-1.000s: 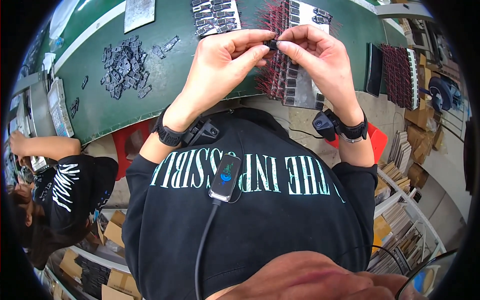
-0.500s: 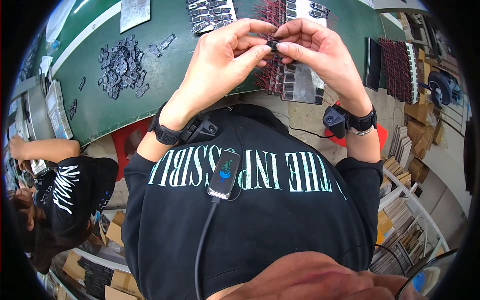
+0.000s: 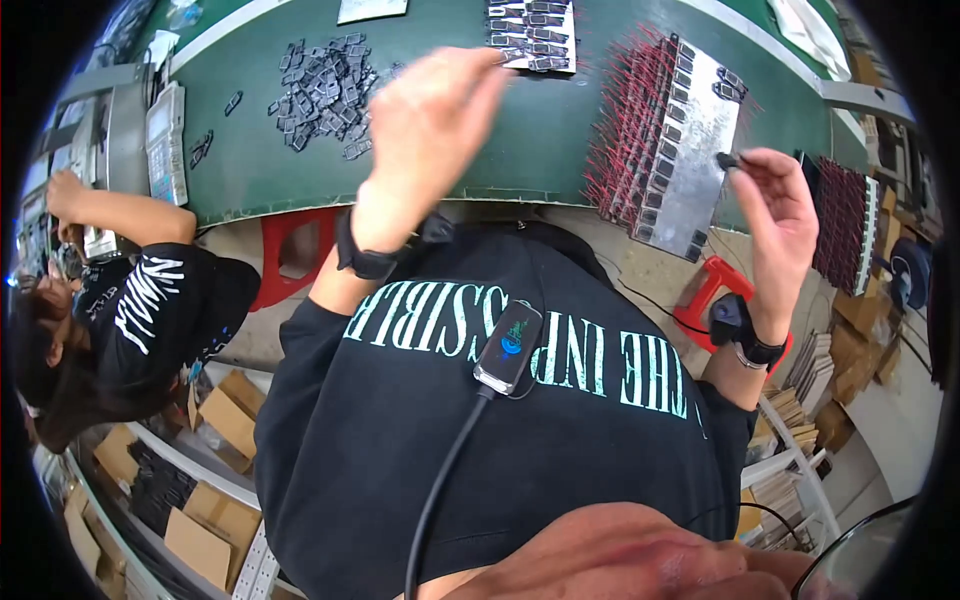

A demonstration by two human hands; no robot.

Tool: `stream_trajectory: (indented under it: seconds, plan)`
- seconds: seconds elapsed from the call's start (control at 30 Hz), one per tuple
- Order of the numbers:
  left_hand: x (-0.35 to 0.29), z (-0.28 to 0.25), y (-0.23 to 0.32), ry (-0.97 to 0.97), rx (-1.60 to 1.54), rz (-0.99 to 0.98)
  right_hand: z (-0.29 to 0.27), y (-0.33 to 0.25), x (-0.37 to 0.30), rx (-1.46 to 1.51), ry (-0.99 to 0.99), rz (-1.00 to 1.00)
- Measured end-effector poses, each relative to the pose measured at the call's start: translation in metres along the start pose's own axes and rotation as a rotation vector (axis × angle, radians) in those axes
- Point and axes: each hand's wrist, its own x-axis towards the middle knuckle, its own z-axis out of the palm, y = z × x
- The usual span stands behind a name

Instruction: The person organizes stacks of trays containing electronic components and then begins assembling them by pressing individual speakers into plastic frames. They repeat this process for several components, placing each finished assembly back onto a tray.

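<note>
Between my right thumb and fingers is a small black plastic part (image 3: 728, 160). My right hand (image 3: 778, 205) is closed on it, by the right edge of a long metal plate (image 3: 697, 160). Small black rectangular parts (image 3: 664, 173) line that plate's left side, with thin red wires (image 3: 622, 130) fanning out to the left. My left hand (image 3: 430, 125) is raised over the bench, smeared by motion, its fingertips near a pale board (image 3: 563, 50) carrying rows of black parts (image 3: 540, 35). Whether those fingers grip anything is unclear.
A loose heap of black parts (image 3: 325, 90) lies on the green bench (image 3: 235, 160), left of my left hand. Further right is a bundle of red-wired parts (image 3: 845, 225). A red stool (image 3: 715, 300) stands below the bench. Another person's arm (image 3: 130, 215) rests at the left.
My hands were together over the wired plate, working on a small black part. They have parted: the left went left toward the pale board, the right moved right with a black part. The view has shifted.
</note>
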Motion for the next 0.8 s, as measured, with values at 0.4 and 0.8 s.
stream_trajectory:
  seconds: [0.4,0.8]
  plan:
    - [0.002,0.02,-0.071,-0.035,0.34,-0.013,-0.006,0.069,0.054,0.055,0.107,-0.029]
    - [-0.002,0.007,-0.026,-0.102,-0.964,-0.634,-0.001,0.066,0.064,-0.388,0.216,-0.274]
